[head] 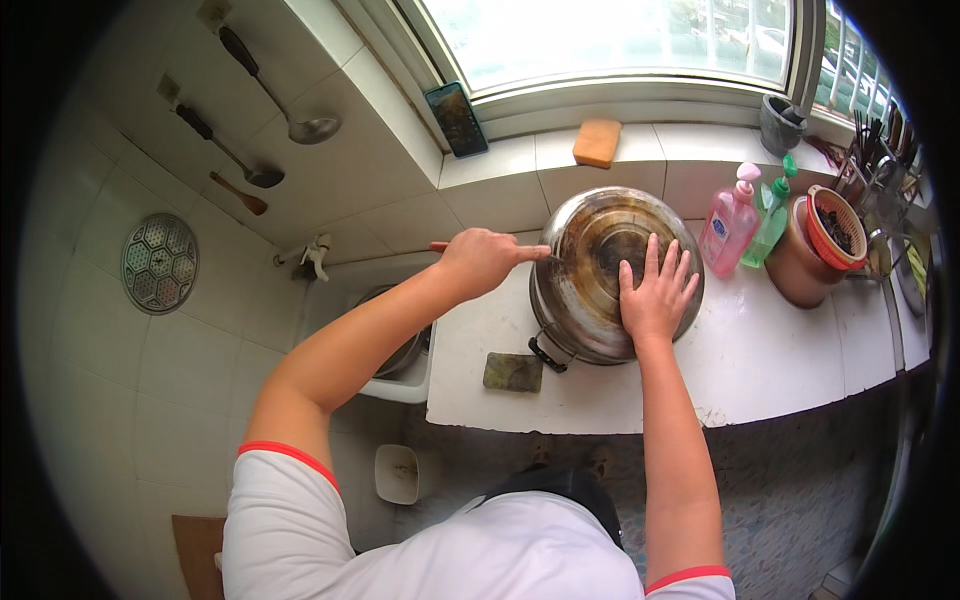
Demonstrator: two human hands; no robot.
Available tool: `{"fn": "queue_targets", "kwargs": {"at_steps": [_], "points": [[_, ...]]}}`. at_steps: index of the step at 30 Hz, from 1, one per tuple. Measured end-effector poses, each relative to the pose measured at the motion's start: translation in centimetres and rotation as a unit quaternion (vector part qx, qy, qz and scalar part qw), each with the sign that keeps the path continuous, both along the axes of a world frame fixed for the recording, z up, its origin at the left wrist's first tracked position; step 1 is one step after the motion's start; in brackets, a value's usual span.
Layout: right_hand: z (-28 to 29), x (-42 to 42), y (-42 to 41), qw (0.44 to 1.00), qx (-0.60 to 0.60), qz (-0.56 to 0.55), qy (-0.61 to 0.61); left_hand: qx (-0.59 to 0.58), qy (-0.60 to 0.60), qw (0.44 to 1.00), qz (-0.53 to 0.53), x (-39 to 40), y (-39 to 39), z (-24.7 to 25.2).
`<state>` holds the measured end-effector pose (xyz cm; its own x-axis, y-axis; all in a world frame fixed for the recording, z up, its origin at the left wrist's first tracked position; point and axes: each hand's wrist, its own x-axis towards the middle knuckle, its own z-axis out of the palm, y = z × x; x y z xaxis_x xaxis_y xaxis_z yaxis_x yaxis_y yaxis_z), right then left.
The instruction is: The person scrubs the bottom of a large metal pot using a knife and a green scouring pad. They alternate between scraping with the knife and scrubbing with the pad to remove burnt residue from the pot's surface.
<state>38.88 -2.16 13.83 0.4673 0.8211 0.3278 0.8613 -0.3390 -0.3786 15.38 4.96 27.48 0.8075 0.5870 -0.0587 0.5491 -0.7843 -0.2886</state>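
A large metal pot (592, 300) rests upside down on the white tiled counter, its stained bottom facing up and a black-trimmed handle at its lower left. My left hand (484, 262) is closed around a slim tool with a reddish handle (438, 246); the forefinger points along it, and its thin tip touches or nearly touches the pot's left rim. What kind of tool it is I cannot tell. My right hand (658, 292) lies flat with fingers spread on the pot's bottom. A worn green scouring pad (513, 373) lies on the counter, below and left of the pot.
Left of the counter is a white sink (397, 390) holding a metal vessel, with a tap (316, 257) above. Pump bottles, one pink (729, 229) and one green (766, 225), stand right of the pot beside a brown jar (802, 277). An orange sponge (597, 142) and a phone (457, 120) are on the sill.
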Motion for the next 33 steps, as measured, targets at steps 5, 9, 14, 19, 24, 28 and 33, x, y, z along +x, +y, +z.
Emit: {"fn": "queue_targets", "kwargs": {"at_steps": [5, 9, 14, 19, 24, 28, 33], "points": [[0.3, -0.4, 0.0, 1.000, -0.022, 0.008, 0.008, 0.024, -0.020, 0.999, 0.037, 1.6, 3.2, 0.0], [0.0, 0.0, 0.0, 1.000, -0.018, 0.001, 0.007, -0.030, 0.021, 0.999, 0.018, 0.9, 1.6, 0.1], [0.1, -0.4, 0.1, 1.000, -0.001, 0.002, 0.003, 0.008, -0.018, 1.000, 0.015, 0.4, 2.6, -0.5], [0.0, -0.4, 0.1, 1.000, -0.004, 0.003, 0.007, -0.005, -0.037, 0.999, -0.004, -0.1, 3.8, -0.9], [0.2, -0.4, 0.0, 1.000, -0.013, -0.003, 0.007, -0.039, -0.031, 0.998, -0.026, -1.1, 0.8, -0.9], [0.4, -0.5, 0.1, 1.000, -0.023, -0.001, 0.004, 0.019, -0.057, 0.998, 0.000, 0.8, 4.1, -0.7], [0.3, -0.3, 0.1, 1.000, -0.028, -0.006, 0.004, -0.043, 0.017, 0.999, -0.019, -0.3, 0.4, -0.2]]}}
